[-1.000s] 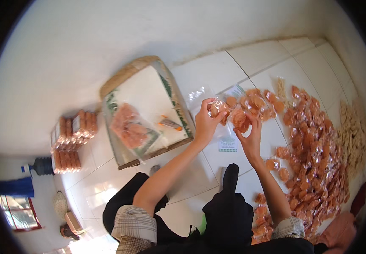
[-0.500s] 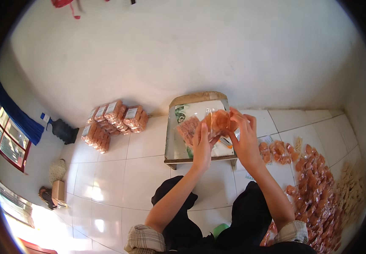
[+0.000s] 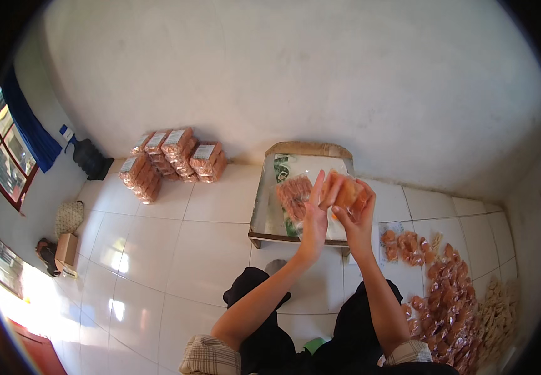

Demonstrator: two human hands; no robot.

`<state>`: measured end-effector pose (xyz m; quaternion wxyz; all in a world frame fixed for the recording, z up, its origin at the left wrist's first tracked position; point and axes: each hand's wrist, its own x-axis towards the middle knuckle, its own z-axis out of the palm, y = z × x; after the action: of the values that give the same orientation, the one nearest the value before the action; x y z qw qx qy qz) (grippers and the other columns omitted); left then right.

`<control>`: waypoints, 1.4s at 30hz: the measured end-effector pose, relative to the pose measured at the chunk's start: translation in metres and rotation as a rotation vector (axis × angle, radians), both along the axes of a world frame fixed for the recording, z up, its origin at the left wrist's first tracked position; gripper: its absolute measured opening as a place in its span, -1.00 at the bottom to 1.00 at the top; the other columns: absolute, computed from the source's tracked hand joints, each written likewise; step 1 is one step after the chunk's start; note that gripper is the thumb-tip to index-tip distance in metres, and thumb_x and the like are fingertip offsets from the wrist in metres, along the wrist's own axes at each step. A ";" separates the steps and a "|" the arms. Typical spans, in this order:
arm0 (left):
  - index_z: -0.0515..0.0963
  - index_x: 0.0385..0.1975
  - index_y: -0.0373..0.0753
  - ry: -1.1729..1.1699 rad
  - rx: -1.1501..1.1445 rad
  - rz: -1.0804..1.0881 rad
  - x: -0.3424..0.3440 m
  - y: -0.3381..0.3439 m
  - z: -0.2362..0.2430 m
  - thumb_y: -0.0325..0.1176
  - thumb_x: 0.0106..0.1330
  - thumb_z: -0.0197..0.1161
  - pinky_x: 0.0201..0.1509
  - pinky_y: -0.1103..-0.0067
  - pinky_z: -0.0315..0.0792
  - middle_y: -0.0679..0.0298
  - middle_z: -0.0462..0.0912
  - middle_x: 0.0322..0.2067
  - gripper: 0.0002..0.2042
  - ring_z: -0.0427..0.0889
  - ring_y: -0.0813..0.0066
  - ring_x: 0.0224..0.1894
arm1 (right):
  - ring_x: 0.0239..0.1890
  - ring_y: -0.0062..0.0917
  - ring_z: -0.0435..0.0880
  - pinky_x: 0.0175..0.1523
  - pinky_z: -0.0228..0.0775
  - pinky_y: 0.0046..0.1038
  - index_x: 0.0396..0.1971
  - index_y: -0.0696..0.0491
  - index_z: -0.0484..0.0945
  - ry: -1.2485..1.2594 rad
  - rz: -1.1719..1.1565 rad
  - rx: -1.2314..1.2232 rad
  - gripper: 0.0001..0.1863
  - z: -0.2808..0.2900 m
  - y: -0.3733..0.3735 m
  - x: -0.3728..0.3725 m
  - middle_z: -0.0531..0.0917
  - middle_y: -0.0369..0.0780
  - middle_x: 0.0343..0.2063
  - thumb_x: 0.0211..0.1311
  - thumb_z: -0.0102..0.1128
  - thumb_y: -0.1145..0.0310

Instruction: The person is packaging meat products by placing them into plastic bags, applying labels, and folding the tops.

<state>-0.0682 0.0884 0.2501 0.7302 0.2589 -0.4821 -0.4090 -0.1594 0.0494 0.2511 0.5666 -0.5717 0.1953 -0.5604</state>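
Note:
My left hand (image 3: 315, 215) and my right hand (image 3: 357, 220) are raised together over a low wooden table (image 3: 264, 219). Between them they hold a clear bag of orange-brown snack pieces (image 3: 348, 192). The right hand grips the bag from below and the right, and the left hand presses flat against its left side. On the table lies a clear plastic sheet with another packet of the same snacks (image 3: 293, 195) just left of my left hand.
Stacks of packed snack bags (image 3: 170, 159) stand against the wall at the left. Many small orange snack packets (image 3: 445, 281) cover the white tiled floor at the right, with paler pieces (image 3: 502, 306) beyond. A window and blue curtain (image 3: 30, 134) are far left.
My view has swung left from the heap of packets on the floor to the low table. Both hands carried the bag of snacks up over the table.

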 end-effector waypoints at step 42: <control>0.32 -0.09 -0.11 0.468 0.406 -0.227 0.035 -0.008 0.004 -0.45 0.17 0.22 -0.22 0.52 0.47 0.35 0.46 -0.34 -0.67 0.49 0.55 -0.25 | -0.07 -0.28 0.46 -0.03 0.38 -0.38 -0.02 0.11 0.39 0.529 -0.417 -0.688 -0.35 -0.019 0.002 -0.002 0.48 -0.16 -0.14 -0.30 0.34 0.57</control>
<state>-0.0327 0.0806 0.2546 0.7044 0.2430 -0.2355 -0.6239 -0.1609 0.0516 0.2317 0.1511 -0.7976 0.2464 -0.5294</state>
